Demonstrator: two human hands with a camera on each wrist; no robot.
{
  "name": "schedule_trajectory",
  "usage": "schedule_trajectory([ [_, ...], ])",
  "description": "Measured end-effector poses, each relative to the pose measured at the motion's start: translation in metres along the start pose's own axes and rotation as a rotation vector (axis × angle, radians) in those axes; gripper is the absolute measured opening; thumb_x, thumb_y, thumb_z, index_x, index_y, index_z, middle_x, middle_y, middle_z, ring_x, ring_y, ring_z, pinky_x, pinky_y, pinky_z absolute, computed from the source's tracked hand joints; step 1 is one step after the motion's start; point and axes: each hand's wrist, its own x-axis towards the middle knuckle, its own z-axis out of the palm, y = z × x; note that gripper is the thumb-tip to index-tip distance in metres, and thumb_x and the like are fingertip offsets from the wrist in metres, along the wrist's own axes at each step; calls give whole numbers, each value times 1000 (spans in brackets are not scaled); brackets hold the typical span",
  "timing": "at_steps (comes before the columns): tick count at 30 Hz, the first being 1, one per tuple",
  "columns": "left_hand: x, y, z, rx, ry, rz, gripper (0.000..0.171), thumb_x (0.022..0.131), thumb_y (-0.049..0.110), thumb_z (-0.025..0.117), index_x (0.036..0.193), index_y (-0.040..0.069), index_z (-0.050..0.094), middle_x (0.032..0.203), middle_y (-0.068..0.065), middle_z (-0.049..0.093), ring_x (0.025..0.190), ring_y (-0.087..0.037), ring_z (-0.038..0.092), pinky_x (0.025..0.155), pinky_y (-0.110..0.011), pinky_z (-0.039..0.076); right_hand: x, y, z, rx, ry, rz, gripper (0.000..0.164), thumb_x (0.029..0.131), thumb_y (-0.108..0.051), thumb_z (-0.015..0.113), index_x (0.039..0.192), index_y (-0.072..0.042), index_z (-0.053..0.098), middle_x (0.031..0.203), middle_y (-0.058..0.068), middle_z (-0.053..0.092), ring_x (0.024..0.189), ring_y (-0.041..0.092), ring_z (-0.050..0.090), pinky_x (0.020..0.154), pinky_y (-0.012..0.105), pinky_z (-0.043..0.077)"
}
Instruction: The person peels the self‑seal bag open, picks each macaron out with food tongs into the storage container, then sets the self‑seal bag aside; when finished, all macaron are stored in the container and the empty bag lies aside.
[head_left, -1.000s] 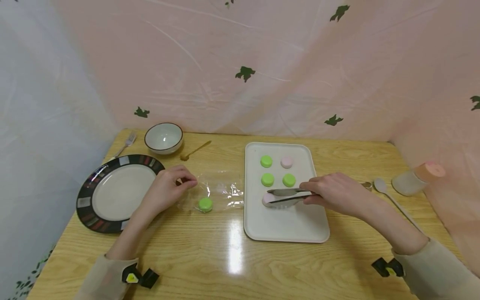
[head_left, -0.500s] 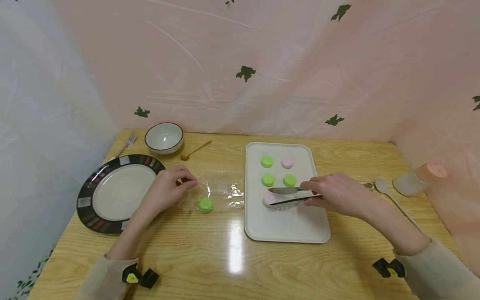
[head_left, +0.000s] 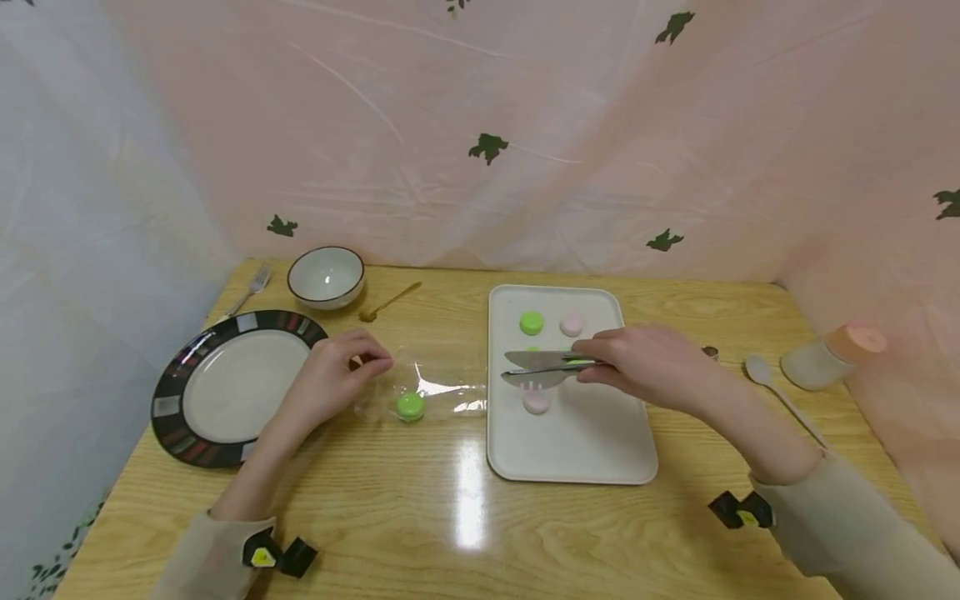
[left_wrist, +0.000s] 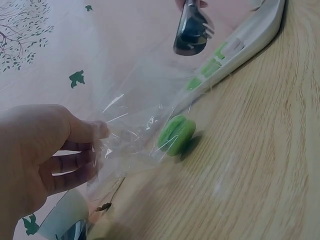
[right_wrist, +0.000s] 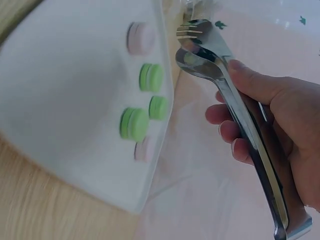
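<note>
Thumb and fingers of my left hand pinch the edge of a clear plastic bag. A green macaron lies in or under the bag's near part; the film makes it hard to tell. My right hand grips metal tongs with one spoon-like and one forked end. They hang above the white tray, with nothing between the ends. On the tray lie a near pink macaron, a far pink macaron, a far green macaron and further green macarons, partly hidden behind the tongs.
A dark-rimmed plate stands left of my left hand, with a fork, a bowl and a small brown spoon behind. At right are a long spoon and a jar with a peach lid.
The tongs have come up off the near pink macaron and shifted left and away from me, with my right hand. My left hand stays with the bag.
</note>
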Motion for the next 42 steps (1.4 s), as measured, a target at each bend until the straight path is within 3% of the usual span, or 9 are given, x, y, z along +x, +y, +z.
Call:
schedule_trajectory([
  [9,3,2,-1,8,17,16,4,86,25,69,84,22,71,83,11,64,74,-2,59,66,-21,52,49,-24,8,-59,6,-115,15,85,-41,66,84,-26,61,68,-16,56,54,4,43,51,22,38],
  [16,3,2,0,11,19,15,6,87,26,68,84,22,71,84,11,64,75,-2,60,67,-21,53,75,-43,17,-52,0,-193,15,86,-39,65,82,-25,61,67,-15,55,55,5,45,53,24,41],
  [20,2,1,-1,1,21,20,7,87,27,68,84,22,71,83,12,64,75,-1,60,66,-21,53,83,-49,22,-25,8,-240,16,87,-39,65,82,-25,60,68,-16,56,54,4,43,51,23,39],
  [27,0,0,-3,-22,21,47,5,86,25,69,85,20,72,84,10,65,76,-3,62,66,-20,54,95,-55,27,23,-6,-281,23,87,-43,63,76,-25,53,60,-16,45,52,2,37,50,22,33],
  [37,-1,0,0,-26,-1,39,7,85,27,70,86,20,72,84,13,63,77,0,61,66,-19,53,102,-61,32,107,-107,-236,16,85,-41,66,85,-26,62,63,-16,51,55,1,39,51,20,35],
  [42,0,0,0,-32,-3,35,6,85,26,71,86,20,73,83,13,63,77,-1,61,66,-19,53,103,-61,35,127,-123,-222,17,86,-41,66,82,-26,62,62,-13,50,54,2,37,51,21,32],
])
